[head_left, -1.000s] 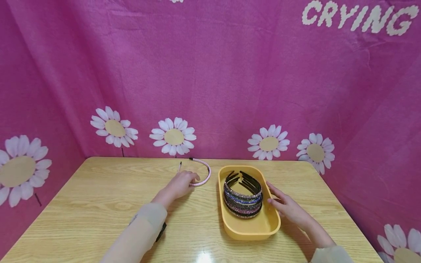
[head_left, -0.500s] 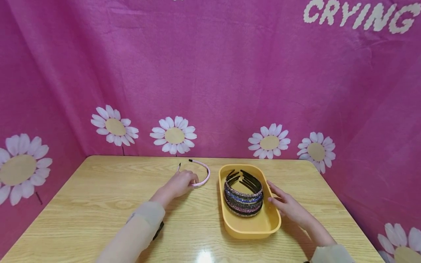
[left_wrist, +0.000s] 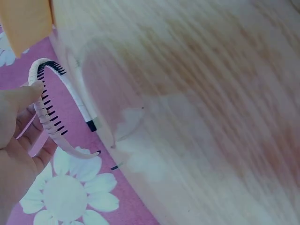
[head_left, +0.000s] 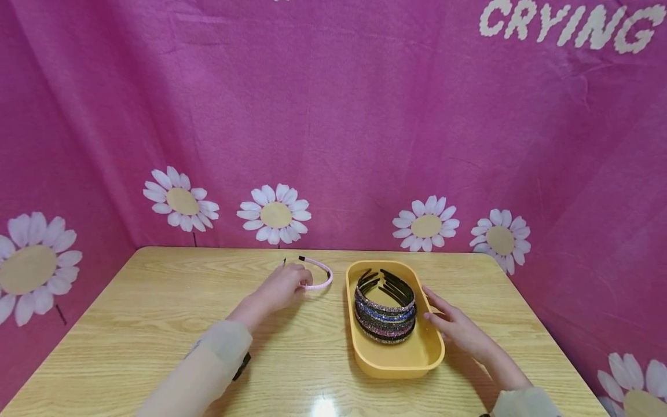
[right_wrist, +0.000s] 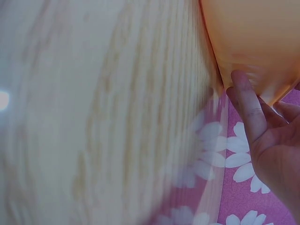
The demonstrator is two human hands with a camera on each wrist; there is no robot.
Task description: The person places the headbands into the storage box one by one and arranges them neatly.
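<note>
My left hand (head_left: 283, 285) pinches a pale pink headband (head_left: 324, 284) at its curved middle, left of the yellow bin. In the left wrist view the thumb lies against the wrapped band (left_wrist: 44, 117), which has black comb teeth inside and black tips. The yellow bin (head_left: 398, 368) holds a stack of glittery headbands (head_left: 387, 317), black, blue and pink, with their ends toward the back. My right hand (head_left: 458, 328) rests with extended fingers against the bin's right side. In the right wrist view its fingertips (right_wrist: 241, 79) touch the bin's outer wall (right_wrist: 253, 37).
The wooden table (head_left: 156, 324) carries the bin right of centre. Behind it hangs a pink cloth (head_left: 339, 127) with daisies and white letters, also along both sides. The table's back edge lies just beyond the pink headband.
My left hand has drawn back slightly to the left, and the front of the pink headband now sits a little higher in view. The right hand and the bin stay put.
</note>
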